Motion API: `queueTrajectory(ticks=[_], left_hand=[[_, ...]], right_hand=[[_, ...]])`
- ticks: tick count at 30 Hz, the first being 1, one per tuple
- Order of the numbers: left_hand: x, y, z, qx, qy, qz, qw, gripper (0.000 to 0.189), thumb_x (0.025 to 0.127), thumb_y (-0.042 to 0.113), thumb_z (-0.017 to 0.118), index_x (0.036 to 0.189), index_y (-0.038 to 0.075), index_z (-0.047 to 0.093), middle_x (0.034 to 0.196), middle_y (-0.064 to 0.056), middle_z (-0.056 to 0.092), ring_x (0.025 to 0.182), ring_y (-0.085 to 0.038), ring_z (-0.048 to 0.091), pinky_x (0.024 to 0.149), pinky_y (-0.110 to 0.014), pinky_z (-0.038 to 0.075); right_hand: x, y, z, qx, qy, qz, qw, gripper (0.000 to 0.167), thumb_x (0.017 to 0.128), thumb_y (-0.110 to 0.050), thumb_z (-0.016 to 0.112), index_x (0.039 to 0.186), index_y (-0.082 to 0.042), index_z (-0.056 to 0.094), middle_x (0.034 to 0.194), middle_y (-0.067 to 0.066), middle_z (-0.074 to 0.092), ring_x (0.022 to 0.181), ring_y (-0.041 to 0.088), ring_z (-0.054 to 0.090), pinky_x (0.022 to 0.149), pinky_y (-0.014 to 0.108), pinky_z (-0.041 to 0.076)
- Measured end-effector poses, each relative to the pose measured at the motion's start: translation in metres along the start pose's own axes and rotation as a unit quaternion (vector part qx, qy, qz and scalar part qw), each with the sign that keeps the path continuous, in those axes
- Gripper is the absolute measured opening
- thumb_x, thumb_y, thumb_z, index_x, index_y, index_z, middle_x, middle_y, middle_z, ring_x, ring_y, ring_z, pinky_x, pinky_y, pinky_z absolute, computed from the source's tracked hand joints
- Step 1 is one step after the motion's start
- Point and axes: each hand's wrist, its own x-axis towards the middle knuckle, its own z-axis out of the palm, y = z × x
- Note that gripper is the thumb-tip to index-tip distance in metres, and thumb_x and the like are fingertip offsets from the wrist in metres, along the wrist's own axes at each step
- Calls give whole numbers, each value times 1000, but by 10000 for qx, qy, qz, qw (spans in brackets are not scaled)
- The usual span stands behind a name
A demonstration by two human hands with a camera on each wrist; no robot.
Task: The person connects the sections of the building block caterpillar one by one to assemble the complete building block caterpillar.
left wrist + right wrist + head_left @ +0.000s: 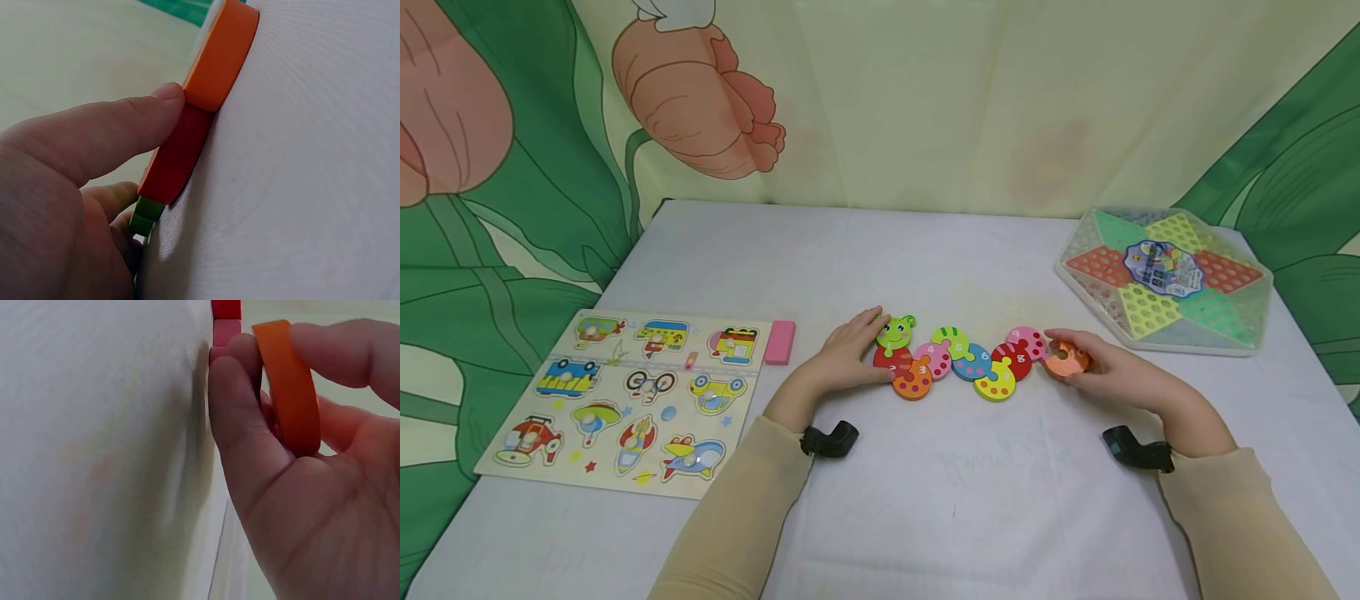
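Observation:
A wooden number caterpillar puzzle lies joined in a zigzag at the table's middle, from a green smiling head (895,332) through coloured pieces to a pink piece (1026,342). My left hand (842,354) rests at the head end. In the left wrist view its thumb touches the caterpillar near where the orange piece (225,56) meets the red piece (181,150), with other fingers by the green head. My right hand (1112,367) pinches a loose orange puzzle piece (290,387), tilted above the cloth beside the pink tail end. Fingers partly hide this piece.
A vehicle peg-puzzle board (617,400) lies on the left, with a pink block (780,342) at its right edge. A clear-covered hexagonal Chinese checkers box (1165,279) sits at the back right. White cloth (955,517) covers the table; a printed curtain (910,100) hangs behind.

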Motion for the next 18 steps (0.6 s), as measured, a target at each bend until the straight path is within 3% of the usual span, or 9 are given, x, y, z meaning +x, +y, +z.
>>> queueTrajectory(ticks=[2, 4, 8, 10, 12, 15, 18], left_hand=[[0, 0, 0, 0, 9, -5, 10000, 86, 75, 40, 67, 145, 20, 22, 154, 0, 11, 141, -20, 9, 114, -46, 8], [0, 0, 0, 2, 18, -12, 10000, 86, 75, 40, 68, 145, 20, 22, 154, 0, 11, 141, -20, 9, 114, -47, 8], [0, 0, 1, 0, 31, -36, 10000, 86, 75, 40, 68, 145, 20, 22, 154, 0, 11, 141, -20, 8, 114, -47, 8], [0, 0, 1, -4, 35, -52, 10000, 86, 75, 40, 68, 145, 20, 23, 154, 0, 11, 141, -20, 8, 114, -47, 8], [0, 1, 1, -8, 30, -66, 10000, 86, 75, 40, 68, 145, 20, 22, 154, 0, 11, 141, -20, 8, 114, -47, 8], [0, 1, 1, -12, 18, -87, 10000, 86, 75, 39, 68, 145, 20, 22, 154, 0, 10, 141, -20, 8, 114, -47, 8], [0, 1, 1, -6, 18, -94, 10000, 86, 75, 39, 68, 145, 21, 22, 154, 1, 10, 141, -20, 8, 114, -47, 8]], right_hand=[[1, 2, 0, -62, 18, -45, 10000, 61, 87, -13, 57, 141, -12, 29, 141, 21, 29, 122, 36, 31, 97, 55, 37], [2, 4, 1, -62, 38, -93, 9999, 61, 86, -15, 59, 140, -12, 30, 140, 19, 32, 116, 31, 38, 94, 43, 44], [5, 7, 1, 105, 60, -110, 9999, 65, 84, -16, 63, 139, -12, 29, 133, 16, 38, 83, 18, 50, 68, 21, 45], [6, 7, 1, 214, 55, -71, 9997, 65, 83, -17, 65, 138, -11, 29, 124, 16, 42, 67, 15, 46, 59, 21, 41], [7, 8, 2, 216, 71, -44, 9997, 65, 82, -19, 66, 135, -9, 31, 120, 16, 45, 61, 12, 45, 57, 21, 40], [8, 7, 2, 161, 150, -20, 9998, 65, 81, -23, 67, 133, -7, 32, 112, 16, 47, 60, 12, 43, 55, 22, 38], [8, 6, 3, -107, 331, -124, 9993, 64, 81, -25, 67, 133, -7, 36, 115, 15, 45, 67, 13, 43, 57, 21, 38]])
